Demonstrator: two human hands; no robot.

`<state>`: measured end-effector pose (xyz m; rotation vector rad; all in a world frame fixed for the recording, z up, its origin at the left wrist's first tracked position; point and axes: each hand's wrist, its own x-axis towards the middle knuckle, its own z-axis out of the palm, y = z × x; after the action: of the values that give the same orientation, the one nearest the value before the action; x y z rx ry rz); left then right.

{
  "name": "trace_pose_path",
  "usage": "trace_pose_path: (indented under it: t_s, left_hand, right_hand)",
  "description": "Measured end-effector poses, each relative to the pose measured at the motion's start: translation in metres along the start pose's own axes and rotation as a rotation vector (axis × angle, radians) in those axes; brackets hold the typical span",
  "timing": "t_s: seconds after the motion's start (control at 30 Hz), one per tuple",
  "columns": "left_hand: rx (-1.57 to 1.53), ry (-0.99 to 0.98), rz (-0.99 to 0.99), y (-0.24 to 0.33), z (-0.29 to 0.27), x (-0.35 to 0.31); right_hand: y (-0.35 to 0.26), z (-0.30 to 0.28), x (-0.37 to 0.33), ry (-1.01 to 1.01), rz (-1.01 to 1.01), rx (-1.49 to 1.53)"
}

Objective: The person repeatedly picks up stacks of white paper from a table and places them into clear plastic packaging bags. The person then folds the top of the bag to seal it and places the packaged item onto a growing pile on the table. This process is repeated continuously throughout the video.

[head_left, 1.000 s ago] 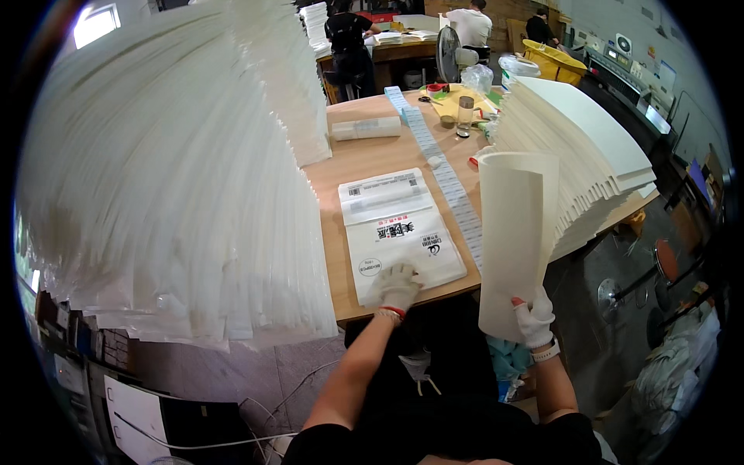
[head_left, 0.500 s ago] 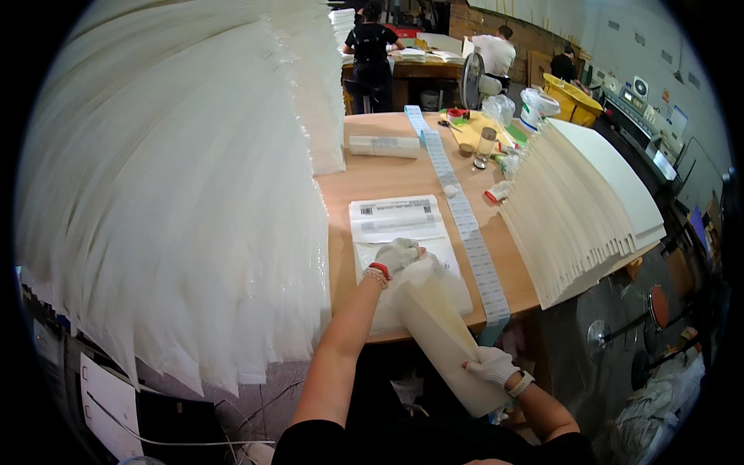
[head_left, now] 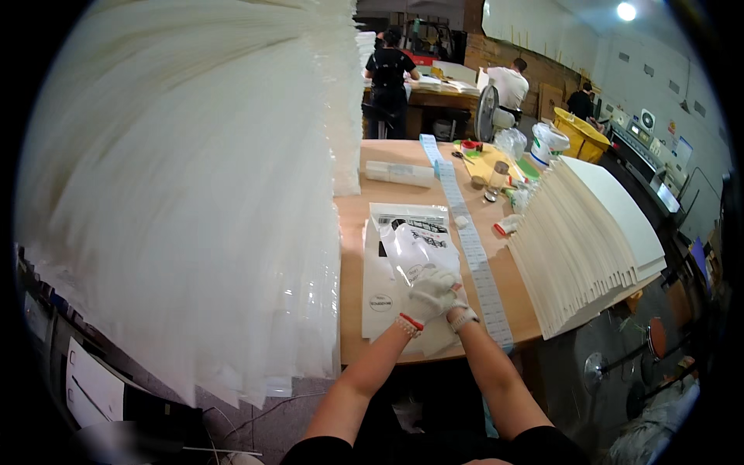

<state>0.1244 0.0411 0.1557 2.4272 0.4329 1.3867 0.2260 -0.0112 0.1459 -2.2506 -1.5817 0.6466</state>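
On the table in front of me lies a white plastic bag (head_left: 418,246) with black print, its upper part folded and crumpled. Over its lower part, my left hand (head_left: 428,296), in a white knit glove with a red cuff, is closed on the plastic. My right hand (head_left: 459,301), also gloved, is right beside it, its fingers mostly hidden by the left. Under the bag, another flat white printed package (head_left: 374,322) shows at the left. A long strip of pale blue labels (head_left: 482,291) runs just right of the hands.
A tall stack of white plastic-wrapped sheets (head_left: 194,194) rises at my left. White boards (head_left: 573,248) stand stacked at the right. Toward the back lie a clear plastic roll (head_left: 399,173), a glass jar (head_left: 497,180) and scissors (head_left: 463,157). Other people work beyond a fan (head_left: 487,113).
My right hand has come up from the near edge to beside my left. The pale sheet it held no longer hangs over the edge. The bag's printed face now shows, and the view has tilted up.
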Motion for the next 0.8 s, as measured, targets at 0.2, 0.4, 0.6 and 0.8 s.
trace_pose_path:
  t_s: [0.2, 0.4, 0.6, 0.8]
  left_hand:
    - [0.076, -0.036, 0.025, -0.003, 0.032, -0.048]
    - [-0.647, 0.404, -0.401, 0.035, 0.028, -0.125]
    - [0.139, 0.014, -0.590, 0.035, 0.040, -0.153]
    - [-0.248, -0.276, -0.647, 0.080, 0.059, -0.198]
  right_hand:
    - [0.004, 0.024, -0.014, 0.210, -0.246, -0.064]
    - [0.047, 0.005, -0.035, 0.303, -0.172, -0.140]
    - [0.073, -0.018, -0.049, 0.341, -0.144, -0.190]
    - [0.087, -0.008, -0.064, 0.189, -0.144, -0.229]
